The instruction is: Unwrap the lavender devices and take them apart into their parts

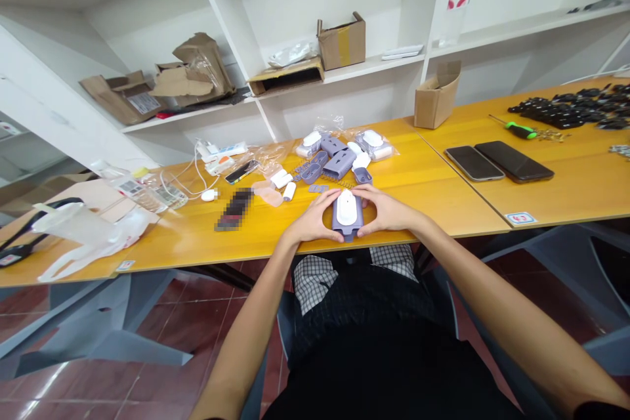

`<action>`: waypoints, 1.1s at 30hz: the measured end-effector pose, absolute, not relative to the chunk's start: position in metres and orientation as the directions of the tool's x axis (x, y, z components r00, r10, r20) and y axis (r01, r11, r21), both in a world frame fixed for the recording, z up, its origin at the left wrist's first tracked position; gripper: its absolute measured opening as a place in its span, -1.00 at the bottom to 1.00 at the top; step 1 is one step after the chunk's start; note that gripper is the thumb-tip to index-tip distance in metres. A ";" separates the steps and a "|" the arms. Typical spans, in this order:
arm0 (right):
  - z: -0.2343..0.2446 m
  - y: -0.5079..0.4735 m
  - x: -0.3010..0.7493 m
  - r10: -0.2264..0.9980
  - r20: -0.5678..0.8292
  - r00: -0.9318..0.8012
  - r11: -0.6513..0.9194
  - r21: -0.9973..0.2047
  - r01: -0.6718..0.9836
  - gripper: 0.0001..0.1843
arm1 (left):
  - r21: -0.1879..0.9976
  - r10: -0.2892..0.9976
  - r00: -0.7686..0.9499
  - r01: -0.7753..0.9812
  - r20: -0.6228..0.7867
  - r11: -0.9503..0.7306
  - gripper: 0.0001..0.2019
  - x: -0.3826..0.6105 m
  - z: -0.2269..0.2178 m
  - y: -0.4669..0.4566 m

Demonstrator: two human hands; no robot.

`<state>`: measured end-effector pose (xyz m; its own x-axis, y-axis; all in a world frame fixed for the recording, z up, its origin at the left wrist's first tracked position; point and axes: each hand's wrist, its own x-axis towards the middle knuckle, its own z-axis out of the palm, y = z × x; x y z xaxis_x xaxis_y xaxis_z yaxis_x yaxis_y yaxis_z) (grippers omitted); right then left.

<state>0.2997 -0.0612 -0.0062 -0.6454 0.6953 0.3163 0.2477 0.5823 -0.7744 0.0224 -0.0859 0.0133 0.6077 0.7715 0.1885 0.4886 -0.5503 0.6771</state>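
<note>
Casing [350, 230]: purple-grey, boxy; 1 white oval piece [347, 210] on top.

You were at what looked like an assembly workshop: yellow table [394, 170] across the frame, loose purple housings [339, 163] and springs [337, 178] at centre, green-handled screwdriver [522, 131] beside brass-coloured bits [551, 136] and piled black parts [546, 111] at upper right, cardboard boxes [344, 44] on white shelving [228, 26] along the top.
</note>
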 end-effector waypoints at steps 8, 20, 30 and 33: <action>-0.007 -0.061 0.299 0.686 0.348 -0.639 0.614 -0.748 0.252 0.20 | 0.638 0.750 0.605 0.473 0.266 -0.608 0.03 0.024 0.009 -0.084; 0.001 -0.064 0.296 0.659 0.378 -0.650 0.655 -0.714 0.249 0.13 | 0.647 0.749 0.612 0.469 0.254 -0.602 0.01 0.024 0.011 -0.084; -0.006 -0.063 0.298 0.696 0.318 -0.644 0.588 -0.767 0.256 0.12 | 0.628 0.796 0.557 0.537 0.238 -0.563 0.09 0.029 0.011 -0.090; -0.008 -0.060 0.302 0.718 0.325 -0.615 0.548 -0.810 0.211 0.06 | 0.645 0.809 0.539 0.537 0.235 -0.545 0.12 0.030 0.012 -0.091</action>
<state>0.3022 -0.0601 -0.0077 -0.6152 0.7181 0.3254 0.2111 0.5478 -0.8095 0.0301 -0.0914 0.0125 0.5391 0.8090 0.2345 0.5367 -0.5445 0.6446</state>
